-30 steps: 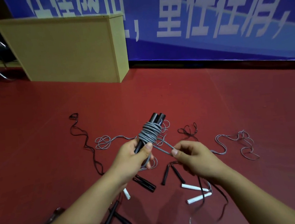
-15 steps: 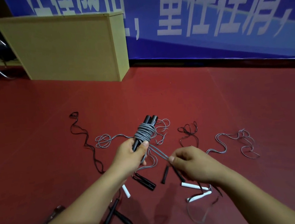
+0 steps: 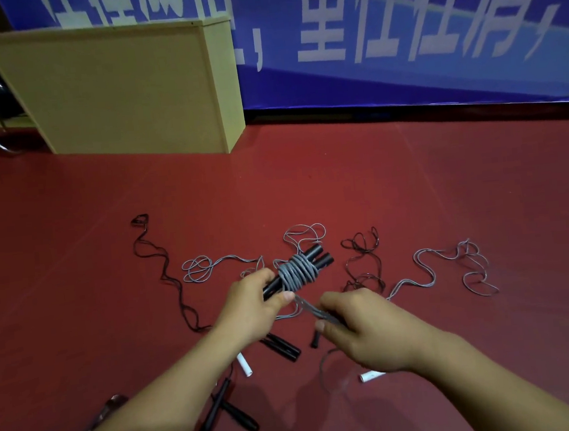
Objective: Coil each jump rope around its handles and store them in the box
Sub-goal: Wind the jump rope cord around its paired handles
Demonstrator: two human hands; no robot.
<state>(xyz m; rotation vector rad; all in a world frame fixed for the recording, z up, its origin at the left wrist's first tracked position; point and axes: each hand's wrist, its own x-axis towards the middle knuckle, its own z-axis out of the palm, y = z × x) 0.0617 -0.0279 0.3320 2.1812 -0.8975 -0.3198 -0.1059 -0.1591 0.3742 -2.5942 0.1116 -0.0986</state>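
Winding the grey rope, nearly done

The left hand (image 3: 249,304) grips two black stick handles (image 3: 316,260), now tipped sideways; the right hand (image 3: 365,325) pinches the grey cord (image 3: 295,273) shorter, just beside them. Tan wooden box (image 3: 120,88) stands far behind.

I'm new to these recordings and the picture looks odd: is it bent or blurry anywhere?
Head view: the wide lens bows the banner and the box; the right hand and the cord it pinches look smeared; the coil by the left hand is sharp; the corners are dim.
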